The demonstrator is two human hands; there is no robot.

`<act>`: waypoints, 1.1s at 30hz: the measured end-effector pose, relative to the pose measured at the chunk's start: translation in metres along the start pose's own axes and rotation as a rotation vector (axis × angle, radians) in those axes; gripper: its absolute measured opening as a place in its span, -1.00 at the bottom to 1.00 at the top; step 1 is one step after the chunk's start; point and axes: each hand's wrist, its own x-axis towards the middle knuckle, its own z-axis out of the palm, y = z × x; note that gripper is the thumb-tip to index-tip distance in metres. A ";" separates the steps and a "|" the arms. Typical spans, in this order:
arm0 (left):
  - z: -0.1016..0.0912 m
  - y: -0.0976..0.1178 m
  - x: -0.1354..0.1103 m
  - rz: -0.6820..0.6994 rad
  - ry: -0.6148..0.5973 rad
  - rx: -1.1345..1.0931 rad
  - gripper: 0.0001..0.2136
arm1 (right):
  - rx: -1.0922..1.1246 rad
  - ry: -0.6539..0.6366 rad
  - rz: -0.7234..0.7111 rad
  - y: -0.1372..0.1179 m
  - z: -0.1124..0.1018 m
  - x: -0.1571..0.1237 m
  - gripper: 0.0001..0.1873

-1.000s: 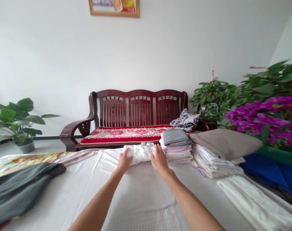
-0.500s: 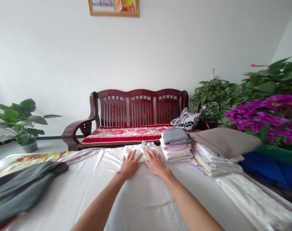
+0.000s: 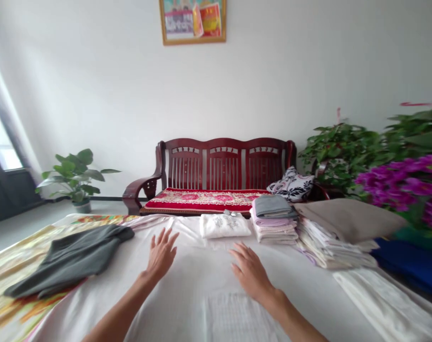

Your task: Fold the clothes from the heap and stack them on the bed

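A white folded garment (image 3: 225, 226) with a grey pattern lies at the far edge of the sheet-covered table (image 3: 190, 270). My left hand (image 3: 162, 252) is off to its near left, fingers spread, holding nothing. On the near right of the garment is my right hand (image 3: 250, 270), also empty, its fingers stretched out and apart. Between my forearms lies a pale checked cloth (image 3: 237, 318), flat on the sheet. A dark grey garment (image 3: 76, 256) is spread out left of my left hand.
Folded clothes (image 3: 274, 221) are stacked right of the white bundle, beside another pile under a taupe cushion (image 3: 347, 217). A long white cloth (image 3: 387, 301) lies at the right edge. Behind the table stands a red wooden bench (image 3: 219, 166); potted plants flank it.
Both hands have lifted off the white folded garment and drawn back and apart, the left going left. The view has turned a little to the left.
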 end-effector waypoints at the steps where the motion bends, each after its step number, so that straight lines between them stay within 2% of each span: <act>1: -0.009 -0.018 -0.007 -0.107 0.016 0.053 -0.53 | 0.028 -0.050 0.004 -0.003 0.003 -0.013 -0.49; 3: -0.026 -0.052 -0.018 -0.331 0.032 0.155 -0.51 | 0.079 -0.128 0.015 -0.005 0.010 -0.035 -0.49; 5: -0.041 -0.081 -0.028 -0.511 0.017 0.231 -0.45 | 0.118 -0.142 0.013 -0.004 0.018 -0.050 -0.50; 9: -0.058 -0.127 -0.041 -0.732 -0.082 0.253 -0.38 | 0.131 -0.104 0.012 -0.004 0.025 -0.058 -0.50; 11: -0.063 -0.143 -0.045 -0.767 -0.123 0.241 -0.39 | 0.120 -0.085 0.016 -0.006 0.023 -0.058 -0.51; 16: -0.074 -0.170 -0.043 -0.676 -0.230 0.153 -0.54 | 0.114 -0.076 0.013 -0.015 0.013 -0.060 -0.52; 19: -0.085 -0.181 -0.038 -0.701 -0.180 0.098 -0.58 | 0.135 -0.071 0.023 -0.020 0.008 -0.062 -0.53; 22: -0.107 -0.191 -0.029 -0.765 -0.024 0.107 -0.60 | 0.154 -0.060 0.033 -0.022 0.007 -0.063 -0.54; 25: -0.145 -0.192 -0.016 -0.793 0.240 0.063 -0.60 | 0.146 -0.070 0.035 -0.023 0.005 -0.063 -0.53; 28: -0.190 -0.173 -0.007 -0.754 0.496 0.003 -0.54 | 0.135 -0.101 0.040 -0.025 0.002 -0.063 -0.52; 31: -0.218 -0.130 -0.010 -0.615 0.635 -0.054 -0.53 | 0.139 -0.128 0.047 -0.027 -0.003 -0.063 -0.52; 33: -0.220 -0.091 -0.021 -0.488 0.689 -0.121 -0.54 | 0.142 -0.138 0.046 -0.028 -0.005 -0.063 -0.51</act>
